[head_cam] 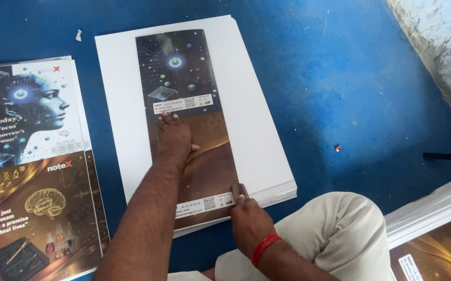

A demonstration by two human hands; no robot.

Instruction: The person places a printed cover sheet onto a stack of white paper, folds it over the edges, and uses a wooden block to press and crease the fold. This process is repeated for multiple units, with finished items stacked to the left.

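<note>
Printed cover strip [194, 99], long and narrow, lies on top of a stack of white sheets [256, 119] on the blue floor [340, 78], and it is the thing we have both hands on. Going from the left, we first see a pile of printed covers [33, 161] lying flat beside the white stack, its top sheet showing a pale profile above and a brown panel with a brain drawing below. A small scrap of paper [79, 35] lies on the floor just above that pile. Next comes the white stack, with the strip running up its middle, dark and starry at the far end, brown and gold at the near end, with a pale label band across each half. Our left hand [173, 138] lies flat on the middle of the strip, palm down, fingers together and stretched out, tips touching the upper label band. Our right hand [247, 218], with a red band [265, 248] at the wrist, is at the strip's near right corner, its fingertips pressed down on the edge there. Our knee in pale cloth [329, 229] is just right of that hand. Further right, more stacked sheets [433, 208] sit at the frame's edge, and a rough wall [438, 47] rises in the far corner
</note>
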